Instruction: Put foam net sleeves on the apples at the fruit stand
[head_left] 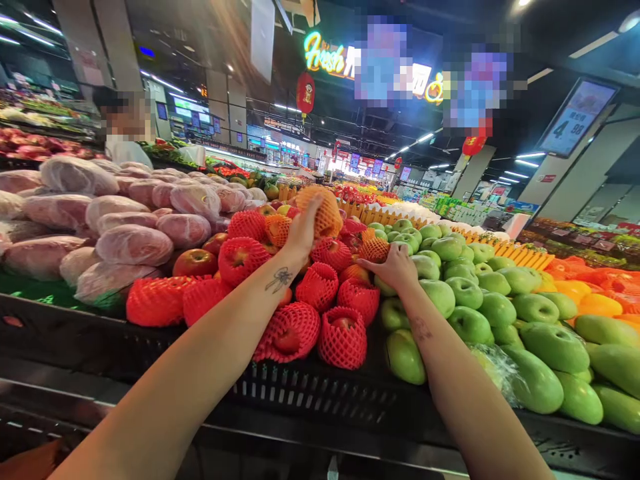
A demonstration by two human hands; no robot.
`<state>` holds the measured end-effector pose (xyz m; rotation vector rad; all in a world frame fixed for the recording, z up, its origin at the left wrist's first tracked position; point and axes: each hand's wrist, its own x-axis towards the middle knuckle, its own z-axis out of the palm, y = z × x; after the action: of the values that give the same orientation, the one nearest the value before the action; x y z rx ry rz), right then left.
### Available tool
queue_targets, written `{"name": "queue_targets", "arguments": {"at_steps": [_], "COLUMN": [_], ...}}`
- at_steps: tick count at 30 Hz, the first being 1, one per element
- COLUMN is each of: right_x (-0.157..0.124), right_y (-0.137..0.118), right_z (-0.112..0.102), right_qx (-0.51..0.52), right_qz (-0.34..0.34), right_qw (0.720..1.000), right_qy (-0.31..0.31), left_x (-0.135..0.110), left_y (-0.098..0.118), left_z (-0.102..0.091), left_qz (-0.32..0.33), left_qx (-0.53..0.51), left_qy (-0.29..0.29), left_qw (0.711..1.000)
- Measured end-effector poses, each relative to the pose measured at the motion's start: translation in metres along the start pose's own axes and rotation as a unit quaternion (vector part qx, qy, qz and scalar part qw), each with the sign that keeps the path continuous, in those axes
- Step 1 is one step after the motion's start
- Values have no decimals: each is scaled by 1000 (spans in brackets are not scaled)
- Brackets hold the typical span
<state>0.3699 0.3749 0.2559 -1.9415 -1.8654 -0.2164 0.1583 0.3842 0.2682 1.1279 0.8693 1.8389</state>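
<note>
Black slotted display tray [310,393] holds red foam-netted apples [343,339]; above them, your left hand [301,232] grips a round orange foam-netted fruit [329,212], seemingly cupped against slipping; your right hand [399,268] touches a smaller orange-netted fruit [375,249], grip unclear.

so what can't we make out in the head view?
Head view: left hand, most fingers, hidden behind the hand itself and the held fruit.
Head view: skin of the held fruit, mostly covered by its orange net.
Head view: right hand, fingertips, hidden behind its own knuckles; can't tell if it has a grip on anything.
Head view: left arm, cut off by the bottom edge.
Head view: sign, partly blocked by pixelation.
</note>
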Motion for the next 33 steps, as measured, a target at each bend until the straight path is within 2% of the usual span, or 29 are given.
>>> {"name": "queue_targets", "arguments": {"at_steps": [3,5,11,13,18,25,28,33], "right_x": [-2,-4,-4,-3,-4,-5,-5,-3], "right_y": [0,-1,1,1,1,1,2,2], "right_z": [-3,-4,-3,-3,-3,-5,-5,-3], "right_qx": [-1,8,48,73,98,94,94,92], "right_qz": [-6,-13,-43,-51,-62,-63,-64,-55], "right_qw": [1000,1000,997,996,993,993,993,994], "right_qy": [-4,-12,-31,-28,-31,-36,-35,-34], "left_x": [6,9,17,19,17,13,13,15], "left_y": [0,3,4,-1,-5,11,12,6], "left_z": [-4,-7,-10,-8,0,7,8,8], "left_qz": [-125,-143,-93,-63,-5,-54,-57,-59], "left_qx": [-136,-193,-247,-239,-187,-260,-242,-193], "left_qy": [-29,-12,37,55,51,38,29,-19], "left_qw": [982,971,964,967,981,963,968,979]}}
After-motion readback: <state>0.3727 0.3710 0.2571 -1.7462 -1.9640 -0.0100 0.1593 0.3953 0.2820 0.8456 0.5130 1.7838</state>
